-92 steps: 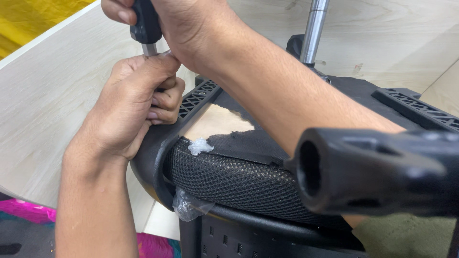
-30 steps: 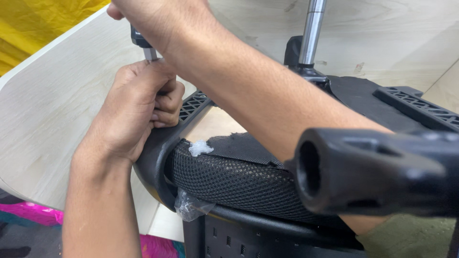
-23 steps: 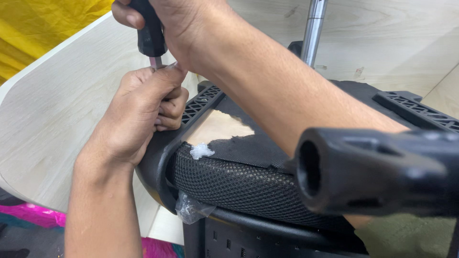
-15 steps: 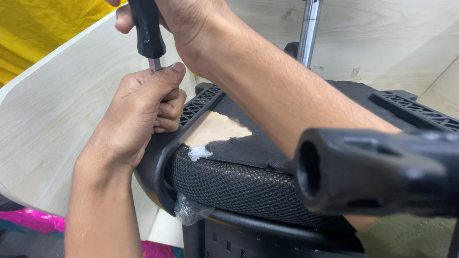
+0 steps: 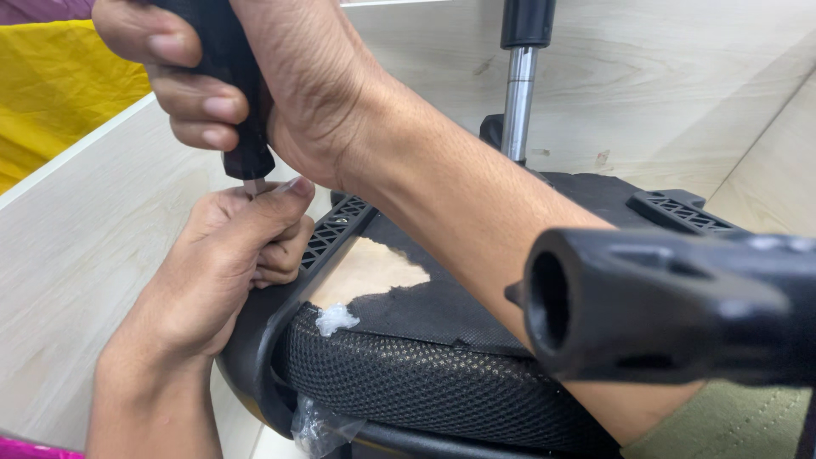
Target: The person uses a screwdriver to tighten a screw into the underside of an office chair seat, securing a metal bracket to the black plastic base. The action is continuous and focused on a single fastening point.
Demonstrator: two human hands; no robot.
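Observation:
An upturned office chair seat (image 5: 425, 382) lies in front of me, with black mesh edging, a black plastic frame (image 5: 336, 234) and torn black fabric baring plywood (image 5: 365, 272). My right hand (image 5: 255, 76) grips the black handle of a screwdriver (image 5: 234, 93), held upright at the top left. Its metal shaft goes down into my left hand (image 5: 229, 268), which is closed around the shaft and rests against the frame's corner. The screwdriver's tip is hidden by my left fingers.
A chrome gas-lift column (image 5: 518, 93) rises from the seat's middle. A black tubular chair part (image 5: 680, 302) juts in at the right, close to the camera. Pale wooden boards (image 5: 76, 255) surround the seat. Yellow cloth (image 5: 59, 93) lies at the upper left. Clear plastic wrap (image 5: 319, 425) hangs under the seat.
My right hand has lifted and shifted slightly with the screwdriver handle. My left hand stays on the shaft at the frame's corner.

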